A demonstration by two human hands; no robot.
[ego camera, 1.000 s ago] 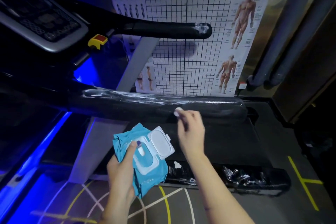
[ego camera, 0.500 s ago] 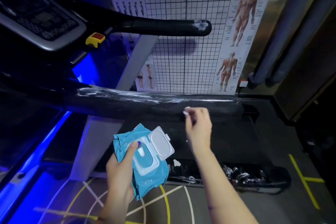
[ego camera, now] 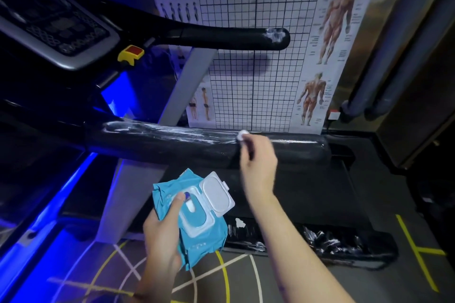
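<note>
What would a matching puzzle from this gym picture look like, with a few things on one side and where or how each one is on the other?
Things:
1. wipes pack
2. lid
3. white scrap
4. yellow button

Places or states:
A. pinched by the right hand up at the lower handrail
B. just below the console
C. flipped open
D. gripped in the left hand

Pairs: 1-D, 2-C, 3-A, 4-B.
</note>
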